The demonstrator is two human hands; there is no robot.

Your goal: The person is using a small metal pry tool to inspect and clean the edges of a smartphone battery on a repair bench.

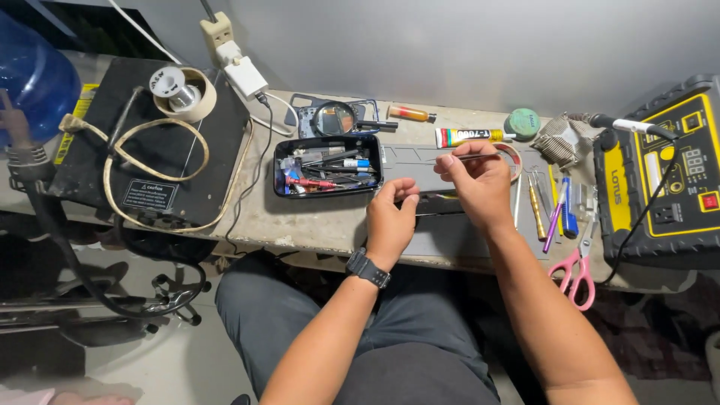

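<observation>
My left hand [390, 217] rests on a dark flat device [442, 202] lying on a grey work mat [420, 161], fingers curled over its left end. A black watch is on that wrist. My right hand [476, 180] pinches a thin metal tool [480, 156], held level above the device, its tip pointing right. What lies under my hands is mostly hidden.
A black tray [328, 166] of small tools sits left of my hands. Right of them lie a brass tool, purple and blue pens [564, 210] and pink scissors [577, 274]. A yellow-black power unit [667, 176] stands far right, a black box [150, 142] with tape and cable far left. Glue tubes [469, 136] line the back.
</observation>
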